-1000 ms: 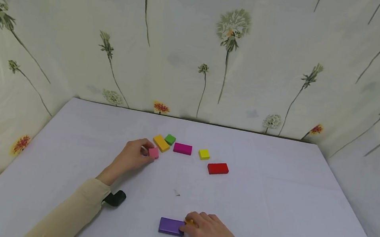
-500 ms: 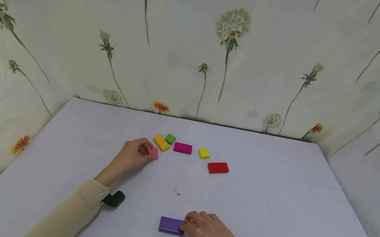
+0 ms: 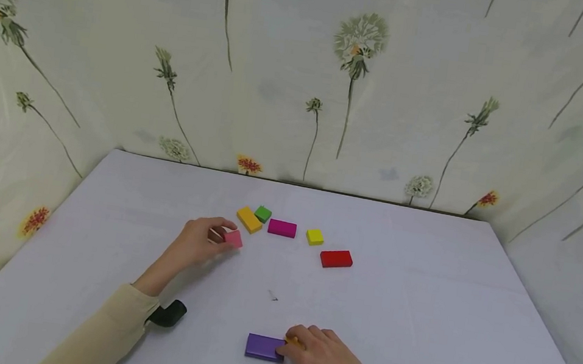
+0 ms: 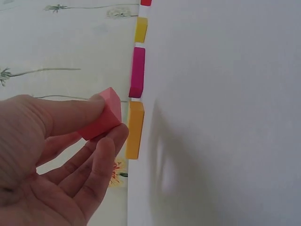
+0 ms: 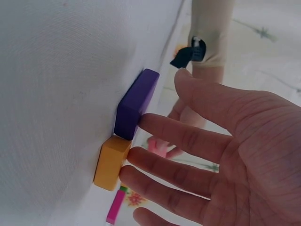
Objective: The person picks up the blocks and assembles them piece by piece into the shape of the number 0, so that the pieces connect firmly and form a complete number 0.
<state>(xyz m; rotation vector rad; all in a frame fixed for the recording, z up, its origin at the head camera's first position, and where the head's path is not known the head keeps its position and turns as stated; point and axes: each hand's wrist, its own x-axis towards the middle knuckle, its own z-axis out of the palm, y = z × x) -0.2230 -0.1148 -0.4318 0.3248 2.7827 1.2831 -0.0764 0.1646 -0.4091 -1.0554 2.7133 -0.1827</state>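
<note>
My left hand (image 3: 199, 241) pinches a small pink block (image 4: 107, 117) between thumb and fingers. In the left wrist view the block is tilted and clear of the white table. Near the front, my right hand (image 3: 325, 363) lies with fingers extended over a purple rectangular block (image 3: 262, 347) and an orange block (image 5: 112, 162). Those two stand end to end, touching, and the right wrist view shows fingertips against both. From the head the orange block is mostly hidden under the fingers.
Farther back lie a yellow-orange block (image 3: 249, 219), a green block (image 3: 262, 214), a magenta block (image 3: 282, 228), a yellow block (image 3: 314, 237) and a red block (image 3: 336, 259). A dark wrist device (image 3: 168, 313) sits at the left cuff. Flower-patterned cloth (image 3: 282, 82) surrounds the table.
My left hand has drawn slightly back toward me and up, and the pink block in it has tilted and moved off from the yellow-orange block. The right hand stays in place.
</note>
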